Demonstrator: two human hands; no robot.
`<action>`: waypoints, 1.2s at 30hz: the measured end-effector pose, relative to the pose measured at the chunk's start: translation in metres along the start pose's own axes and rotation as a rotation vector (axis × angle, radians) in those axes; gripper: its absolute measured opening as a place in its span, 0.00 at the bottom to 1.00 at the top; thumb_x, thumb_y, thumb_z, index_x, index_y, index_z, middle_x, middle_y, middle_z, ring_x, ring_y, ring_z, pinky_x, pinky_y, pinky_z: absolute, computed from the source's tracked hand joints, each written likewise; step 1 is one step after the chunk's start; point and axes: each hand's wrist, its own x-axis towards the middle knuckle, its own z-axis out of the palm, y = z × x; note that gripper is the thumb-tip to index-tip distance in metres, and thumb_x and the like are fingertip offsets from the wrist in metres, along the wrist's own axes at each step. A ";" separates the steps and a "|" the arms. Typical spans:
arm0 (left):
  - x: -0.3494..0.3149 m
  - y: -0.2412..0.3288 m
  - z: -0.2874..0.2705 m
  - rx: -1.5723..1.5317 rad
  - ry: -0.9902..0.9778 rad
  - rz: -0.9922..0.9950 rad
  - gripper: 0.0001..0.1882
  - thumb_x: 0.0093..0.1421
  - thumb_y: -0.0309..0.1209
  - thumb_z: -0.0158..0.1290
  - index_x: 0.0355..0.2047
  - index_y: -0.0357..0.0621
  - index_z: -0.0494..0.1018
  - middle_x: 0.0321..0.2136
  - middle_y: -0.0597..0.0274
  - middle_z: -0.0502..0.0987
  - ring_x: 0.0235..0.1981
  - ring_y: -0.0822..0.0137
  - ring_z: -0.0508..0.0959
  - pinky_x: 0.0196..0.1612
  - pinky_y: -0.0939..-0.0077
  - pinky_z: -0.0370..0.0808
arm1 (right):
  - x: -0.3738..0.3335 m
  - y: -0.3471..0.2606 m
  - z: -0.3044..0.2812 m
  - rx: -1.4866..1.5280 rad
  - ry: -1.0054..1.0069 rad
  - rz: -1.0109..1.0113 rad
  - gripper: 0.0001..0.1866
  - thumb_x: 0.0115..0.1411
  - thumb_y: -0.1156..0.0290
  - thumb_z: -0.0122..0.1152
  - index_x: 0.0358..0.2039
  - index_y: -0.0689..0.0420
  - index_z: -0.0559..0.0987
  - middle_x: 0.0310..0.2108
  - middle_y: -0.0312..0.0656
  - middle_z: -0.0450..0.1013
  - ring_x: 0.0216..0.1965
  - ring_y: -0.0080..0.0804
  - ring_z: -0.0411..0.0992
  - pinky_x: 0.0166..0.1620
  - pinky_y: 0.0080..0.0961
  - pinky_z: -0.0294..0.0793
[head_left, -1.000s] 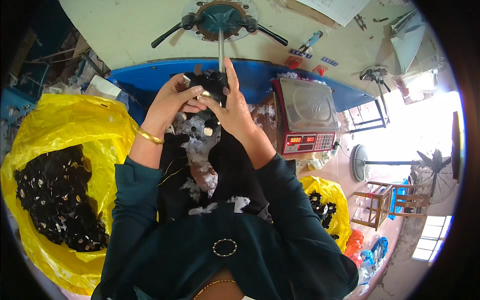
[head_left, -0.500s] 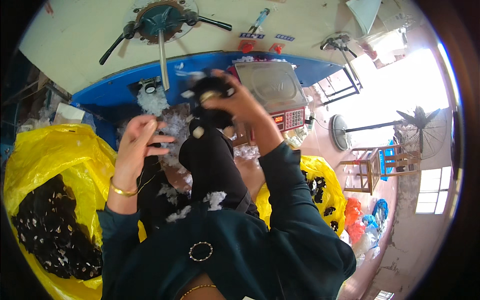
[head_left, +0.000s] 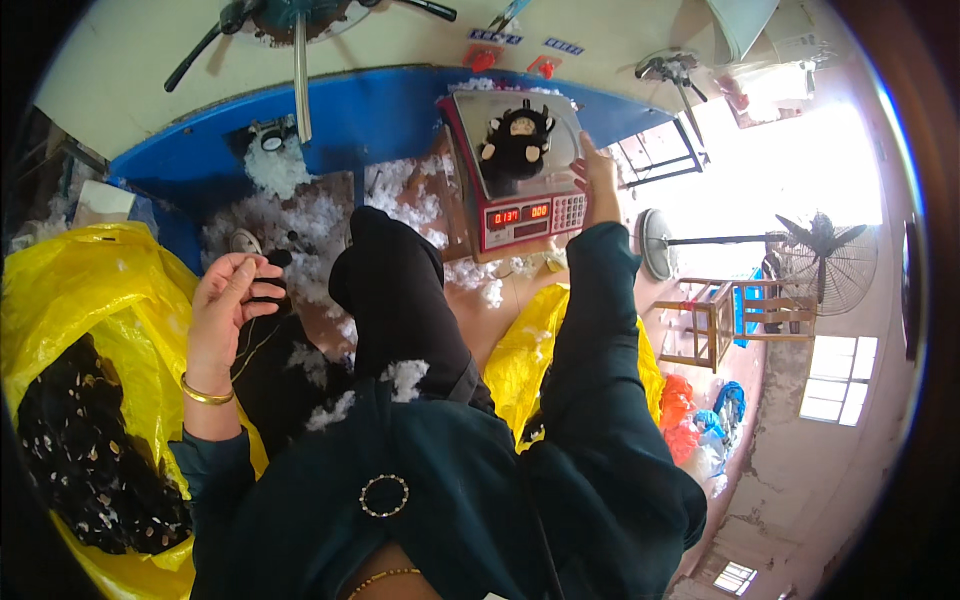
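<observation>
A black plush toy [head_left: 518, 142] with a pale face and pale paws lies on the metal pan of a red-edged digital scale [head_left: 535, 222]. Just right of the pan is my right hand [head_left: 598, 178], apart from the toy, its fingers stretched out and holding nothing. My left hand [head_left: 226, 300] is raised at the left above my leg, thumb and fingers drawn together. Something small and black [head_left: 276, 268] shows at its fingertips; I cannot make out what it is. A thin pale strand hangs below that hand.
A yellow bag [head_left: 90, 270] of black plush pieces [head_left: 90, 460] stands at my left; another yellow bag [head_left: 525, 345] is at my right. White stuffing [head_left: 290, 235] lies around a nozzle [head_left: 270, 140] on the blue-fronted machine. A fan [head_left: 825, 265] and wooden chair [head_left: 705, 325] stand right.
The plush toy has gone from my right hand onto the scale, whose display now shows a reading. My right hand has moved right and let go. The left hand's fingers have closed together.
</observation>
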 end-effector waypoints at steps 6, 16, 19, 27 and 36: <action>-0.008 0.000 0.008 -0.013 0.019 0.026 0.10 0.66 0.33 0.48 0.44 0.41 0.70 0.38 0.55 0.78 0.34 0.69 0.80 0.35 0.81 0.79 | -0.014 -0.022 0.016 0.127 0.043 0.048 0.41 0.42 0.39 0.68 0.46 0.61 0.78 0.38 0.44 0.75 0.34 0.38 0.74 0.33 0.32 0.71; -0.023 -0.003 0.016 0.123 -0.027 0.006 0.12 0.63 0.33 0.52 0.44 0.42 0.69 0.38 0.57 0.78 0.37 0.67 0.80 0.39 0.76 0.78 | -0.223 -0.037 0.128 -0.068 -1.057 -0.675 0.30 0.42 0.74 0.74 0.48 0.63 0.74 0.40 0.38 0.75 0.41 0.27 0.71 0.50 0.25 0.69; -0.034 -0.001 -0.008 0.009 0.095 0.166 0.09 0.62 0.31 0.54 0.40 0.40 0.71 0.34 0.59 0.78 0.34 0.70 0.80 0.36 0.79 0.78 | -0.249 -0.020 0.079 -0.252 -1.093 -0.458 0.27 0.45 0.76 0.71 0.48 0.64 0.74 0.41 0.39 0.76 0.41 0.26 0.73 0.47 0.26 0.74; -0.107 -0.009 -0.211 0.512 1.289 0.630 0.05 0.57 0.20 0.55 0.35 0.38 0.74 0.31 0.59 0.77 0.29 0.70 0.77 0.33 0.81 0.75 | -0.096 0.112 -0.131 -1.567 -0.725 -0.401 0.30 0.44 0.72 0.70 0.50 0.63 0.73 0.44 0.52 0.74 0.44 0.41 0.74 0.46 0.32 0.73; -0.134 -0.035 -0.297 1.669 1.237 -0.298 0.29 0.46 0.33 0.63 0.50 0.49 0.70 0.49 0.46 0.69 0.48 0.46 0.72 0.48 0.59 0.73 | -0.139 0.063 -0.034 -0.792 -0.742 -0.575 0.30 0.49 0.69 0.70 0.52 0.63 0.71 0.45 0.50 0.74 0.44 0.41 0.74 0.46 0.32 0.74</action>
